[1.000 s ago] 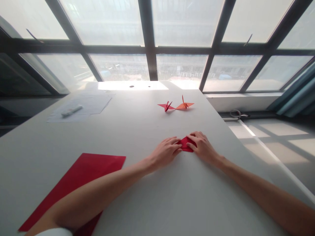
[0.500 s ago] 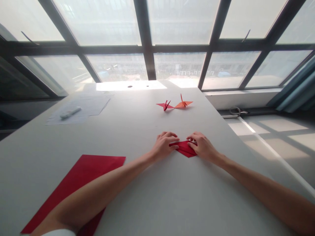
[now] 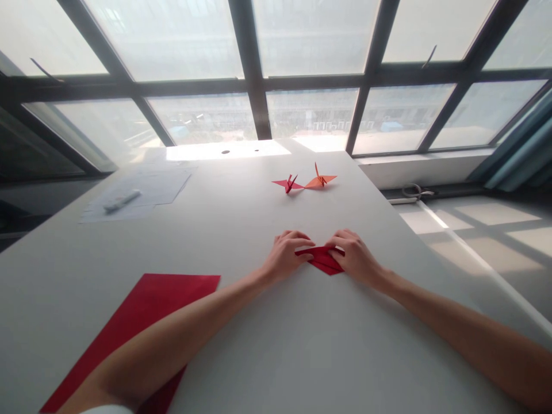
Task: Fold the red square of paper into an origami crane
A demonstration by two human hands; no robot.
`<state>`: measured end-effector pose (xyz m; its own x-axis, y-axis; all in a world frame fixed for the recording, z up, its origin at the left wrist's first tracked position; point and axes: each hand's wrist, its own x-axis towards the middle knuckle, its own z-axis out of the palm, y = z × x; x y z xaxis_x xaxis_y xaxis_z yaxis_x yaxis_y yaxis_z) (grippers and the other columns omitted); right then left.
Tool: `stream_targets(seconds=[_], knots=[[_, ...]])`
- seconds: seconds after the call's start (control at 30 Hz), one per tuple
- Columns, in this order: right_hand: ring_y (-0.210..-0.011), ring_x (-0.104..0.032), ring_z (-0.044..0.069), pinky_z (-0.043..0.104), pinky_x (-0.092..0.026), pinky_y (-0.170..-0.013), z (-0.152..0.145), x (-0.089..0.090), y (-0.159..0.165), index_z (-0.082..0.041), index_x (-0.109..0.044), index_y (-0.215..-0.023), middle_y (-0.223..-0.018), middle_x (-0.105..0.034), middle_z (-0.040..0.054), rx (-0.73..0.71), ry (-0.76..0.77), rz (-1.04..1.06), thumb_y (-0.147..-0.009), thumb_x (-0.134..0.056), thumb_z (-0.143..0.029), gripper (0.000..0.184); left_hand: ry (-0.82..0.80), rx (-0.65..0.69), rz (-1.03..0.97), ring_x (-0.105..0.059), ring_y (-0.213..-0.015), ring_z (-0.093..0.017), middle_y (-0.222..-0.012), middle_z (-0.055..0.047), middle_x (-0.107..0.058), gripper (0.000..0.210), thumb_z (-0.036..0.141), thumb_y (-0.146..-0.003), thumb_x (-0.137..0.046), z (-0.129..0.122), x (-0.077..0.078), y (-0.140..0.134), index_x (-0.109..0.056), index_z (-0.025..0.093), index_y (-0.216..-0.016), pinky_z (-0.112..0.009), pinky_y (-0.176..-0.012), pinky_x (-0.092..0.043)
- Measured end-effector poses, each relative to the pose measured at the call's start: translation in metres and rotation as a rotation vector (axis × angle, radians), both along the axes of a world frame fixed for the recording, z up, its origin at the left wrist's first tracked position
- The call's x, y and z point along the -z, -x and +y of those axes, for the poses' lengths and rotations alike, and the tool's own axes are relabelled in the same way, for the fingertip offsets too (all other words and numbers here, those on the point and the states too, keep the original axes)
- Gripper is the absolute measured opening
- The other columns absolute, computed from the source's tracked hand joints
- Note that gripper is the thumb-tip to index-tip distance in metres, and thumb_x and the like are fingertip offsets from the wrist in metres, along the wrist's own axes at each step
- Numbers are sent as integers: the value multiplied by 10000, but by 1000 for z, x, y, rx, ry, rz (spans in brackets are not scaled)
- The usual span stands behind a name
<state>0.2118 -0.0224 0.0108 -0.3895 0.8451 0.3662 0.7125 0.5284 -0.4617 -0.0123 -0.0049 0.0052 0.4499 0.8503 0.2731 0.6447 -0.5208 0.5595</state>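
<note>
A folded piece of red origami paper (image 3: 326,261) lies on the white table between my two hands, with crease lines across its near part and a blunt point toward me. My left hand (image 3: 288,252) grips its left corner between thumb and fingers. On the opposite side, my right hand (image 3: 351,253) pinches the upper right edge, thumb on the near face. The fingers cover both side corners of the paper. Farther back stand a red paper crane (image 3: 288,184) and an orange paper crane (image 3: 321,180), their wings touching or nearly so.
Under my left forearm is a large red paper sheet (image 3: 142,310). White papers (image 3: 166,187) with a whitish tube-like object (image 3: 122,201) on them lie at the back left of the white table (image 3: 241,230). Dark-framed windows (image 3: 254,86) rise behind; a coiled cable (image 3: 413,191) is beyond the right edge.
My right fingers have closed in on the paper's upper edge, which now looks slightly raised. My left hand stays nearly in place. The view has shifted slightly.
</note>
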Motion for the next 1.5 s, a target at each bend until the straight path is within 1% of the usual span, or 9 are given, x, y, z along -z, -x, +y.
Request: stream_targets(seconds=[0.1, 0.33, 0.6, 0.8, 1.0, 1.1, 1.23, 1.33, 1.5], knots=[[-897, -580, 208, 363, -435, -859, -1, 0, 1, -222, -700, -868, -882, -667, 47, -6, -30, -23, -874, -527, -131, 196, 2, 1, -17, -567, -1054, -224, -1082, -24, -673, 134, 345, -837, -682, -2, -2, 0, -724, 279, -946, -417, -989, -395], [-875, -579, 191, 343, -444, -836, -4, 1, -1, -229, -702, -847, -892, -673, 45, -67, -55, -3, -930, -461, -163, 263, 1, -2, -14, -585, -1011, -207, -1041, -12, -674, 61, 300, -832, -681, -4, -4, -1, -710, 263, -872, -384, -955, -406], [-900, -584, 197, 360, -430, -872, -6, -4, -7, -223, -712, -888, -925, -694, 47, -92, -51, -20, -928, -537, -244, 181, -11, 12, -19, -575, -1003, -214, -982, -17, -695, 131, 299, -851, -676, -2, -1, -1, -746, 303, -962, -366, -925, -413], [-885, -559, 184, 334, -402, -829, -3, 6, -12, -223, -728, -905, -921, -680, 54, -183, -169, -92, -909, -540, -126, 212, -42, 34, 37, -575, -971, -200, -951, -16, -687, 132, 303, -858, -682, -4, -2, 1, -763, 338, -956, -363, -915, -380], [-900, -547, 184, 319, -376, -793, -6, 3, -21, -240, -720, -1003, -943, -671, 52, -259, -194, -188, -914, -514, -90, 270, -82, 68, 89, -574, -891, -173, -911, -24, -675, 139, 327, -892, -642, -7, -4, 2, -764, 337, -958, -344, -887, -373], [-866, -551, 178, 312, -369, -794, -7, 0, -21, -224, -719, -972, -867, -671, 43, -239, -208, -222, -934, -500, -106, 251, -87, 74, 109, -568, -896, -176, -915, -26, -672, 144, 328, -899, -633, -7, -5, 2, -763, 336, -959, -334, -857, -377], [-800, -547, 170, 290, -372, -768, -9, 0, -18, -186, -707, -821, -761, -655, 37, -107, -225, -250, -917, -533, -113, 212, -83, 79, 113, -562, -911, -184, -925, -30, -669, 148, 339, -902, -625, -7, -5, 2, -766, 330, -945, -332, -844, -384], [-799, -548, 169, 277, -376, -750, -11, 0, -16, -181, -695, -762, -777, -665, 43, -53, -247, -262, -896, -546, -96, 218, -70, 84, 105, -557, -928, -192, -932, -39, -669, 162, 351, -907, -614, -7, -4, 3, -768, 320, -947, -332, -847, -392], [-878, -568, 180, 299, -387, -783, -13, -5, -18, -179, -674, -737, -922, -692, 57, -122, -224, -290, -866, -542, -84, 207, -53, 79, 103, -556, -916, -189, -932, -37, -662, 169, 350, -908, -609, -7, -4, 2, -767, 318, -957, -321, -833, -402]])
